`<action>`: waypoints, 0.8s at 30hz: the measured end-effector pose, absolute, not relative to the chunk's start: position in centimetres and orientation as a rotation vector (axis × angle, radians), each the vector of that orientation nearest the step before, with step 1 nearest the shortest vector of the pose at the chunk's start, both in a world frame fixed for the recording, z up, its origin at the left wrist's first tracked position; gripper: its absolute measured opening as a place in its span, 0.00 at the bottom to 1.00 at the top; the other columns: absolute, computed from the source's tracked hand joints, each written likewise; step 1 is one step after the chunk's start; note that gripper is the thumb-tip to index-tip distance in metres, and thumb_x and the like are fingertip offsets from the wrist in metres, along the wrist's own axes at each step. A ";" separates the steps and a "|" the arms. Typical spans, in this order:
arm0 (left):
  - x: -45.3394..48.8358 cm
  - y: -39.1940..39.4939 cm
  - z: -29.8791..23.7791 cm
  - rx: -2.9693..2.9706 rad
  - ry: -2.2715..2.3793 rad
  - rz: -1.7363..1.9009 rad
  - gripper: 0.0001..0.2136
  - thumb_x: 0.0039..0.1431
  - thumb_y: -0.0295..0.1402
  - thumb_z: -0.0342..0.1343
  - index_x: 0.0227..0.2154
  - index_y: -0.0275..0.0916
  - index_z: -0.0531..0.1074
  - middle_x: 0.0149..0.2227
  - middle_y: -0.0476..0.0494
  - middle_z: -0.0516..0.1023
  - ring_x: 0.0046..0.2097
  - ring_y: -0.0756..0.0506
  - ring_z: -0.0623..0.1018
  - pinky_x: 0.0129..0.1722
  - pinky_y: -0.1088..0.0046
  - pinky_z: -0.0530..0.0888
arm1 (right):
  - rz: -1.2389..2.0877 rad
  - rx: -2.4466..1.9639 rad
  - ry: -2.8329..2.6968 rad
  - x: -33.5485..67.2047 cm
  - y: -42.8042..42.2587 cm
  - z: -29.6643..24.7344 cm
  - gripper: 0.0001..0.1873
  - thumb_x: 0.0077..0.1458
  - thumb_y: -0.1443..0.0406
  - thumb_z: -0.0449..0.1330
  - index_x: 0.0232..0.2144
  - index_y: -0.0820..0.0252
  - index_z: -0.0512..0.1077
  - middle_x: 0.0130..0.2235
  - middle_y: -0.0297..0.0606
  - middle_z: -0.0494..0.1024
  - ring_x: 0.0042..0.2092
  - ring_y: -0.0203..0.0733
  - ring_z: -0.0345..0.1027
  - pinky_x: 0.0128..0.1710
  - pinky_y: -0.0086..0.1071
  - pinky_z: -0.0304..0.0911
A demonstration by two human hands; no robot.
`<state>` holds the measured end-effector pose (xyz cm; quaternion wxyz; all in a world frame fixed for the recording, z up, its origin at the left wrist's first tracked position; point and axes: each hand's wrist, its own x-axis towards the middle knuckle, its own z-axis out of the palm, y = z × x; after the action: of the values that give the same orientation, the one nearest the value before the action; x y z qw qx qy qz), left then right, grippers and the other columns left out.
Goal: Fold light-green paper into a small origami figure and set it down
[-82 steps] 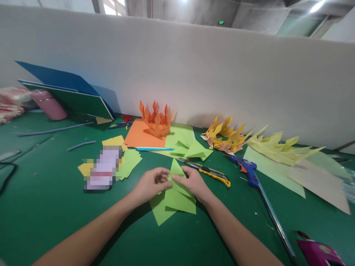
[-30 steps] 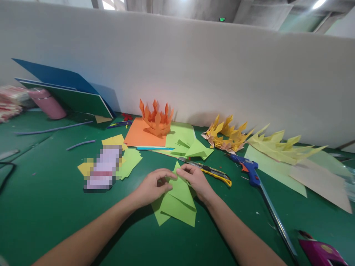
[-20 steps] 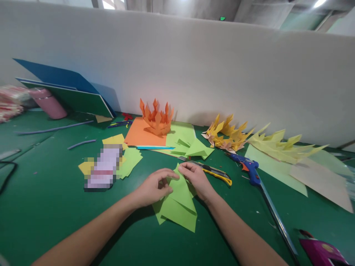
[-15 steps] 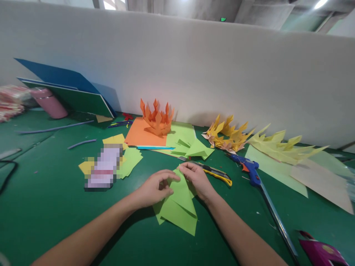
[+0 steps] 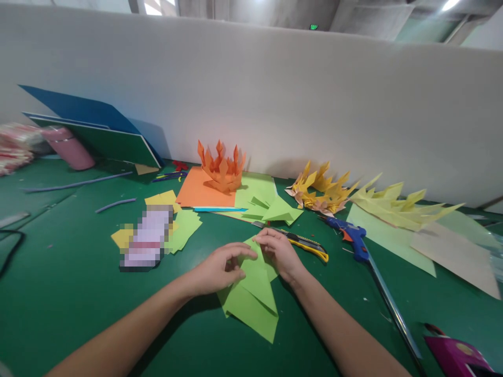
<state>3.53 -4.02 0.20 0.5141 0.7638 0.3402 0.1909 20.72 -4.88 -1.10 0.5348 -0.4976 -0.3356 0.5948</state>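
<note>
- taking the folded green paper (image 5: 255, 301) as the hub of the dial and 12 o'clock as the white partition (image 5: 275, 99), the green sign (image 5: 313, 26) glows far off between 12 and 1; its characters are too small to read.
- the magenta object (image 5: 451, 356) near the edge between 3 and 4 bears a pale round mark, its print unreadable.
- the lilac oblong thing (image 5: 148, 238) at 10 is pixelated, so any label is hidden.
- the folded green paper lies low between the hands, layers overlapping, one corner aimed at 5, tip near 12.
- the left hand (image 5: 222, 266) sits at 10 from it, fingers curved and spread from the thumb, reaching over the paper's near-side edge; how firmly they touch i cannot tell.
- the right hand (image 5: 280, 255) is at 1, thumb and fingers pinching the paper's tip.
- just beyond the right hand, toward 2, a yellow and black cutter (image 5: 310, 246) lies on the green surface (image 5: 188, 335), then a blue glue gun (image 5: 356, 242).
- an orange paper crown (image 5: 222, 178) stands between 11 and 12, a golden one (image 5: 322, 196) between 1 and 2.
</note>
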 end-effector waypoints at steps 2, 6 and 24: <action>3.5 -3.8 0.2 1.861 0.869 0.489 0.18 0.46 0.22 0.52 0.42 0.39 0.73 0.50 0.41 0.69 0.28 0.54 0.68 0.31 0.76 0.69 | 1.378 -1.154 -0.857 20.6 -4.9 -1.3 0.12 0.35 0.59 0.64 0.21 0.60 0.69 0.18 0.25 0.62 0.21 0.30 0.51 0.23 0.27 0.46; 3.2 -3.0 0.0 1.940 1.058 0.597 0.18 0.47 0.23 0.51 0.43 0.37 0.72 0.50 0.40 0.69 0.26 0.54 0.68 0.30 0.74 0.71 | 1.263 -1.126 -1.045 20.3 -4.8 -2.2 0.20 0.39 0.59 0.63 0.37 0.57 0.67 0.23 0.25 0.65 0.24 0.31 0.56 0.26 0.27 0.51; 2.6 -2.5 -0.8 2.179 1.222 0.587 0.18 0.49 0.21 0.51 0.44 0.39 0.70 0.51 0.40 0.70 0.25 0.54 0.71 0.33 0.71 0.75 | 0.821 -1.338 -1.643 19.6 -5.4 -3.1 0.11 0.48 0.65 0.53 0.37 0.59 0.67 0.31 0.34 0.71 0.27 0.35 0.58 0.28 0.29 0.57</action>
<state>2.55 -2.49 -0.78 0.2836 0.8142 0.4566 0.2193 19.62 -5.40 -3.14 0.4210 -0.5340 -0.6560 0.3275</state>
